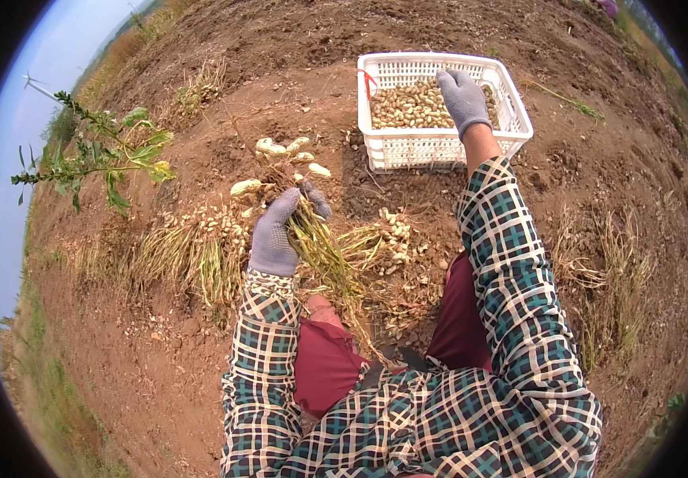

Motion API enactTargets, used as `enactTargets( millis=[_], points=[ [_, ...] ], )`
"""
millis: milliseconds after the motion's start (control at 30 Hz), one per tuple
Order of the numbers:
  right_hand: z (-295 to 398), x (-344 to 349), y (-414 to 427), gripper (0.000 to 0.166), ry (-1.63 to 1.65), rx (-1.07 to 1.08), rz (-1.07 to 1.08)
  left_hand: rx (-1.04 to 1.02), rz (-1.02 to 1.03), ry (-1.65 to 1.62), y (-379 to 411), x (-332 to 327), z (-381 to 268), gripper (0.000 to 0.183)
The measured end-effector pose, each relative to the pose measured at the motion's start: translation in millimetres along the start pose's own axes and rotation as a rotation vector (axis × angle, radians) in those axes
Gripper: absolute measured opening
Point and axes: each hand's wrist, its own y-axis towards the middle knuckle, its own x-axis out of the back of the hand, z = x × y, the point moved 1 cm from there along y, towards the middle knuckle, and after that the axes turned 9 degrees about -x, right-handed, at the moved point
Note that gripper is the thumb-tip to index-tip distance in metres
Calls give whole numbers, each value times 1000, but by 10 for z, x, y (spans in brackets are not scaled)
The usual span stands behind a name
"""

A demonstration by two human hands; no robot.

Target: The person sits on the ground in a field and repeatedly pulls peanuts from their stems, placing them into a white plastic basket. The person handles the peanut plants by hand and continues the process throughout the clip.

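Note:
My left hand (284, 230), in a grey knit glove, grips a pulled peanut plant (314, 233) by its stems. Several peanut pods (271, 147) hang at its root end, above the fingers, while the stems trail down toward my lap. My right hand (463, 98), gloved alike, is over the right part of a white plastic crate (445, 140). Many unshelled peanuts (406, 107) lie in that crate. The right fingers are bent, and whether they hold anything cannot be told from this view. A red tie (369, 80) hangs on the crate's left end.
Piles of peanut plants (209, 251) with pods lie on the soil to the left, and another bunch (394, 233) lies between my knees and the crate. Dry stems (613, 275) lie at right. A leafy green weed (111, 149) stands at left.

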Motion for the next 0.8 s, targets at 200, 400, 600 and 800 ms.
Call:
enactTargets(
  millis=[200,400,600,800],
  points=[
    [592,-541,-1123,50,-132,344,720,-205,-45,350,57,114,-128,45],
    [821,-480,-2104,61,205,314,1199,-213,-49,255,89,77,-115,47],
    [630,-706,-2537,41,607,-157,1356,-65,-59,367,90,136,-15,51],
    [691,-573,-2458,33,489,-180,1058,-36,-121,482,115,133,-19,57]
  ],
)
